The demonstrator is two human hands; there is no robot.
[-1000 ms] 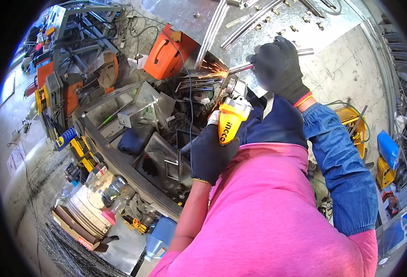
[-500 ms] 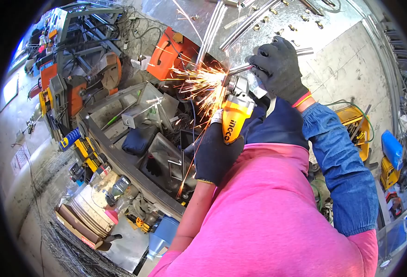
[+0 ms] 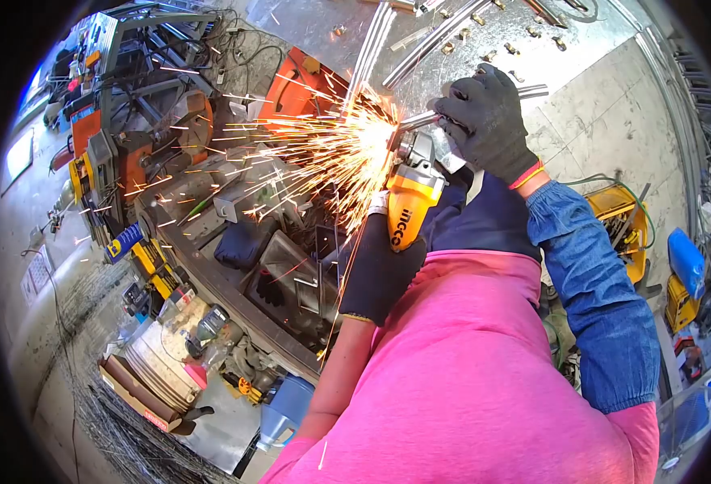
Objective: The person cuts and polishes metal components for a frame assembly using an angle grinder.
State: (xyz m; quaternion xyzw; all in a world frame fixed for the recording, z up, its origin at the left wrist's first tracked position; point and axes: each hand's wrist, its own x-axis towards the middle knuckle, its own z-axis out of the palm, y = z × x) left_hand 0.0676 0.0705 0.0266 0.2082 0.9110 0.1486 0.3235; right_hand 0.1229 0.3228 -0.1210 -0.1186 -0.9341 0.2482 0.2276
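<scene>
My left hand (image 3: 380, 270), in a dark glove, is wrapped round the body of a yellow angle grinder (image 3: 412, 206). The grinder's disc side faces the end of a thin metal piece (image 3: 420, 121), and bright sparks (image 3: 347, 145) fan out to the left from there, hiding the contact point. My right hand (image 3: 489, 117), gloved too, is closed on the metal piece just above the grinder head. Metal tubes (image 3: 428, 52) lie on the shiny metal surface beyond, with several small brass-coloured fittings (image 3: 478, 19) beside them.
An orange machine (image 3: 295, 89) stands behind the sparks. Left of my hands is a metal-framed bin (image 3: 234, 298) holding a dark case and scrap. A chop saw (image 3: 190, 125) stands at the upper left, a yellow crate (image 3: 618, 214) at the right, and a blue water bottle (image 3: 287, 411) lies low.
The spray of sparks has grown much larger and brighter and reaches further left. Both hands and the grinder stay in nearly the same place.
</scene>
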